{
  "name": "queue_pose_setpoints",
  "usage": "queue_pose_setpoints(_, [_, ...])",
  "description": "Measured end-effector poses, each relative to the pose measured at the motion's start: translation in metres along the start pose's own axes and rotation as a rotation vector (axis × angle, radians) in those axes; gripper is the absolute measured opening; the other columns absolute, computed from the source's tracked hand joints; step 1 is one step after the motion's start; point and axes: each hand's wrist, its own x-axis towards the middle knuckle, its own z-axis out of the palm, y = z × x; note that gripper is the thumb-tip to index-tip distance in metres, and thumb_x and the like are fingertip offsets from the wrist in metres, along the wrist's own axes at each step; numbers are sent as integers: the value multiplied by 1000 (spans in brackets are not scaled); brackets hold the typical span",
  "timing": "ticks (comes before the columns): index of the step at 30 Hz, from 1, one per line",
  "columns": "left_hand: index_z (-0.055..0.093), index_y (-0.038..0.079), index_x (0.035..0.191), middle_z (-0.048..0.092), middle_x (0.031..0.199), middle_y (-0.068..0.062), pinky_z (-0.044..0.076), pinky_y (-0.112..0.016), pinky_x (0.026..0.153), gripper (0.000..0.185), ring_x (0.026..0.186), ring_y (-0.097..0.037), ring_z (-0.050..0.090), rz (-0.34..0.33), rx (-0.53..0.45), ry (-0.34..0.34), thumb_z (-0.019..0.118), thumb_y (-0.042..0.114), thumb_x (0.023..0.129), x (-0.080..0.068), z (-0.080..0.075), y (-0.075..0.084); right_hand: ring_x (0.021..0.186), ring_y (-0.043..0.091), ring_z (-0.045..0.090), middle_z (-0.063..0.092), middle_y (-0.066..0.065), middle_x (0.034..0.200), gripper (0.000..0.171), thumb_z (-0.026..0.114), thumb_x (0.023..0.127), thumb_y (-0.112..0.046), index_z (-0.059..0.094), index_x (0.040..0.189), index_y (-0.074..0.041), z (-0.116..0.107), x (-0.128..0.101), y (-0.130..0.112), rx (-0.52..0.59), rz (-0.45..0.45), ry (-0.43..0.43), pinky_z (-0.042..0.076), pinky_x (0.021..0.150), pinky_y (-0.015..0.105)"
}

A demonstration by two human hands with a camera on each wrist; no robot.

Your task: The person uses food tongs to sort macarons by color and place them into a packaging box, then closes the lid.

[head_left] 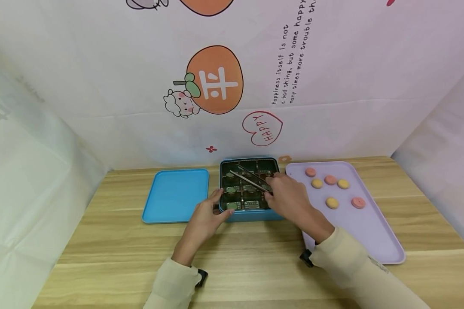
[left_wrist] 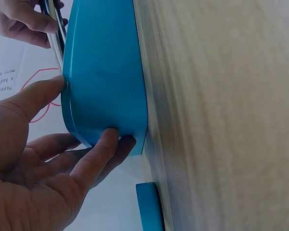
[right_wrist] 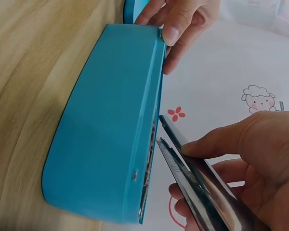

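A blue square box (head_left: 253, 216) stands on the table with a divided insert of dark compartments. Green round sweets (head_left: 231, 190) lie in the left column. At the box's near left corner, my left hand (head_left: 205, 218) holds it, thumb on the rim (left_wrist: 63, 85) and fingers against the side. My right hand (head_left: 291, 196) grips metal tongs (right_wrist: 195, 185) over the box's right part. Their tips (head_left: 232, 172) point left above the compartments, apart, with nothing between them. The hand hides part of the right column.
Right of the box, a pale purple tray (head_left: 352, 231) carries several pink sweets (head_left: 358, 202) and yellow sweets (head_left: 332, 203), mostly toward its far end. A flat blue lid (head_left: 177, 195) lies left of the box. Behind stands a printed white cloth wall (head_left: 139, 137).
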Motion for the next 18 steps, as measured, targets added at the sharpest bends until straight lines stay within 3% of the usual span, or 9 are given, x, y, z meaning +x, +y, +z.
queue_pose_setpoints(5, [38, 8, 163, 30, 172, -15, 41, -28, 60, 76, 57, -13, 45, 1, 3, 3, 75, 25, 99, 0, 0, 0, 109, 41, 70, 71, 24, 125, 37, 71, 96, -14, 72, 129, 1, -5, -7, 3, -12, -8, 20, 58, 68, 54])
queue_pose_setpoints(12, [38, 9, 163, 30, 171, -14, 46, -32, 71, 76, 64, -12, 54, 1, 22, 7, 75, 26, 99, 1, 0, 0, 105, 39, 71, 72, 24, 123, 38, 73, 94, -14, 72, 129, 3, -11, -20, 12, -15, -19, 65, 58, 65, 49])
queue_pose_setpoints(18, [39, 9, 163, 31, 171, -14, 45, -31, 68, 75, 63, -12, 52, -2, 24, 7, 75, 26, 99, 1, 1, 0, 82, 33, 69, 72, 21, 107, 33, 75, 92, -13, 75, 120, 3, -17, -30, 21, 3, 7, 79, 51, 52, 45])
